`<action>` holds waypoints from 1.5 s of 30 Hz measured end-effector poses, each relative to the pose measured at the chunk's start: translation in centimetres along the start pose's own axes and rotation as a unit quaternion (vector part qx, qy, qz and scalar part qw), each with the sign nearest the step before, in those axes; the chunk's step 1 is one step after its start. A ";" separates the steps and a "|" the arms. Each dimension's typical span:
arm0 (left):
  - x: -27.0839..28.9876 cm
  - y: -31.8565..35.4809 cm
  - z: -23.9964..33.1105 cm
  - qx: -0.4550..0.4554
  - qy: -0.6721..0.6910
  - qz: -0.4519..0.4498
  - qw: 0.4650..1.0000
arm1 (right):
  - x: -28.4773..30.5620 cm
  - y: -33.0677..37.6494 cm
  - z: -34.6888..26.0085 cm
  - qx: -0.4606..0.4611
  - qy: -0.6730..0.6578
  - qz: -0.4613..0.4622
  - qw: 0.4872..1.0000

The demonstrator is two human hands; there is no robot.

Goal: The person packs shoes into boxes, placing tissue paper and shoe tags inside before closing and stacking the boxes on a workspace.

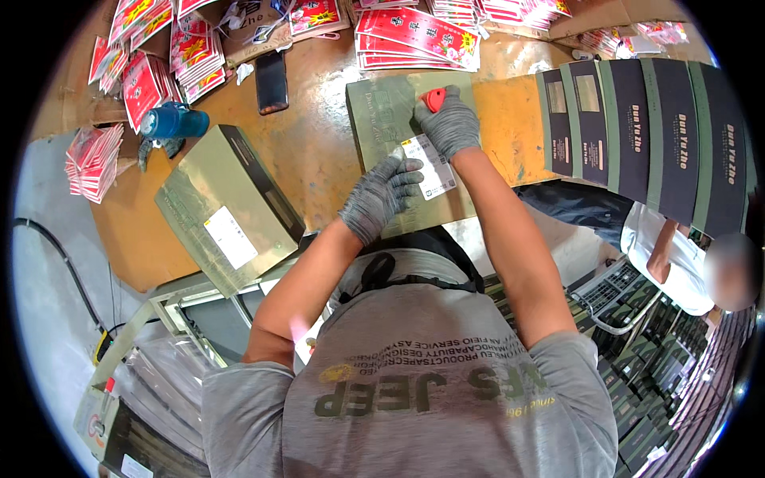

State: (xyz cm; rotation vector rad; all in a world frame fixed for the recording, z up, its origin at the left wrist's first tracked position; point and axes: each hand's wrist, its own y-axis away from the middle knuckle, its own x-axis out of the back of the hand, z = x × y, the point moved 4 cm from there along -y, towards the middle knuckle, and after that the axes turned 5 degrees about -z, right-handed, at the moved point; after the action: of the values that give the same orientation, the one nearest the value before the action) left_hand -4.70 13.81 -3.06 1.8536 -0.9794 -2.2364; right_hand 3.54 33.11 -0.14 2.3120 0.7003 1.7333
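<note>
An olive-green flat box (382, 119) lies on the brown worktable (311, 151) in front of me. It carries a white label (433, 165). My left hand (381, 195), in a grey knit glove, presses on the box beside the label's near edge. My right hand (449, 121), also gloved, is closed around a small red tool (433, 99) and rests on the box just beyond the label.
A second olive box (225, 209) with a white label lies at the table's left front edge. A blue bottle (174, 121), a black phone (271, 80) and stacks of red packets (416, 33) lie farther back. Dark flat sleeves (645, 127) fan out right, above another person (677, 255).
</note>
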 end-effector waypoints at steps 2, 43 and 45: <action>0.6 -0.4 0.5 -0.006 -0.004 0.002 1.000 | 0.3 -0.1 -0.6 0.036 0.021 -0.008 0.999; 5.0 2.0 1.8 -0.225 -0.589 0.446 0.635 | -5.4 9.9 16.7 0.132 -0.106 0.025 0.985; 5.5 2.2 -1.4 -0.211 -0.588 0.457 0.633 | -5.5 9.1 17.3 0.158 -0.143 -0.002 0.977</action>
State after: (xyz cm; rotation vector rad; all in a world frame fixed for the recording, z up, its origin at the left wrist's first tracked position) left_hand -5.60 9.01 -6.77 -0.5330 -0.9210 -2.3049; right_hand 21.00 25.06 -6.54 2.6904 0.9798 1.3215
